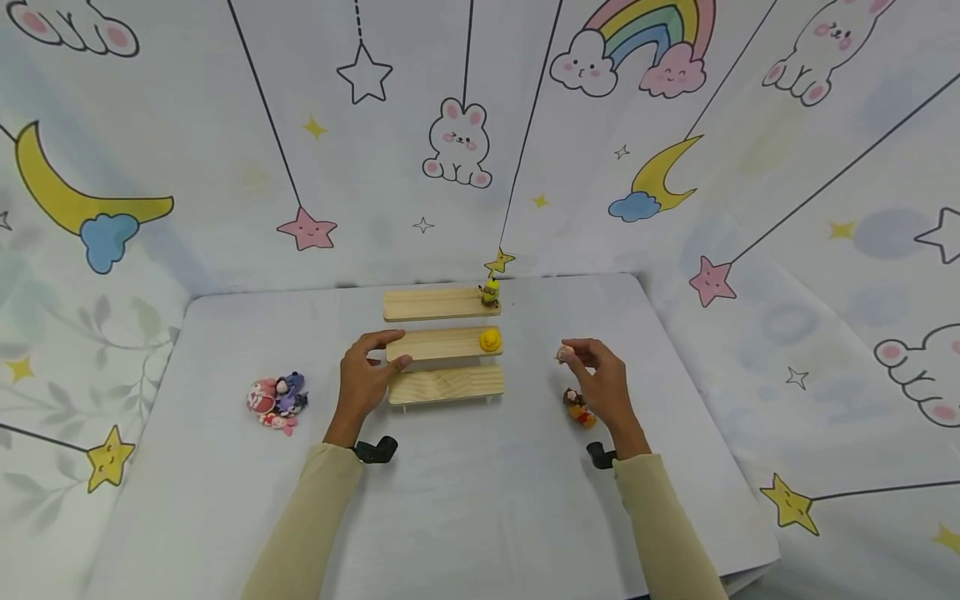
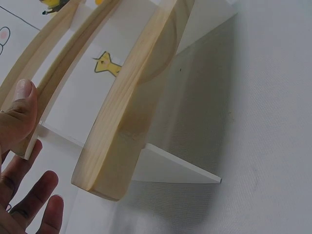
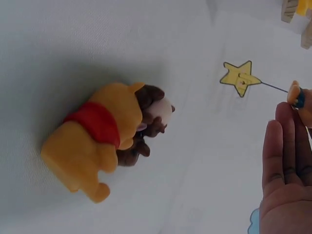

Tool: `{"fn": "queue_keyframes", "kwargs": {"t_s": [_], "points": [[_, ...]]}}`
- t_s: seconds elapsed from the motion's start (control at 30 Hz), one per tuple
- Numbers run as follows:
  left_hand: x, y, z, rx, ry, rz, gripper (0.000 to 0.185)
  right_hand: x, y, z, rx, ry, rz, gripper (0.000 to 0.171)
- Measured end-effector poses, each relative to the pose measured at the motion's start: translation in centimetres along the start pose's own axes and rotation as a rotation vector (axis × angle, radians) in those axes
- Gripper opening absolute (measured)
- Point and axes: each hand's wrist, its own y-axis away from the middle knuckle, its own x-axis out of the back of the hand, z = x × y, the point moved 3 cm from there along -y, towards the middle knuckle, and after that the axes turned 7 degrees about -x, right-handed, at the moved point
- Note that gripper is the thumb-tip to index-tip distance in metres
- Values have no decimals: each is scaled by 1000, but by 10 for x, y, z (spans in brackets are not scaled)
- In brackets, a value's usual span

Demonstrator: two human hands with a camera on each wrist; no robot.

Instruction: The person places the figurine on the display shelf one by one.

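Note:
A small three-step wooden rack stands in the middle of the table; its boards are the back board (image 1: 431, 306), middle board (image 1: 435, 345) and front board (image 1: 446, 383). My left hand (image 1: 363, 379) grips the left end of the middle board, thumb in front and fingers behind. Off to the right, my right hand (image 1: 603, 385) pinches a small figurine (image 1: 565, 354), mostly hidden by the fingers; its kind cannot be told. Below that hand lie a yellow bear figurine (image 3: 92, 141) in a red shirt and a dark brown figurine (image 3: 152, 112) with a pale part.
A yellow-green figurine (image 1: 490, 292) stands at the back board's right end. A round yellow figurine (image 1: 490, 339) sits on the middle board's right end. Left of the rack is a cluster of figurines (image 1: 277, 402), pink and purple. A patterned cloth (image 1: 405, 208) rises behind the table.

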Motion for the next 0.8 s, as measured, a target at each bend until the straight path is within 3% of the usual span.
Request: {"fn": "queue_keyframes", "kwargs": {"t_s": [0.33, 0.8], "points": [[1, 0, 0, 6, -6, -2, 50, -18, 3, -19, 57, -59, -31, 27], [0, 0, 1, -6, -3, 2, 50, -41, 11, -39, 44, -70, -87, 27]]}}
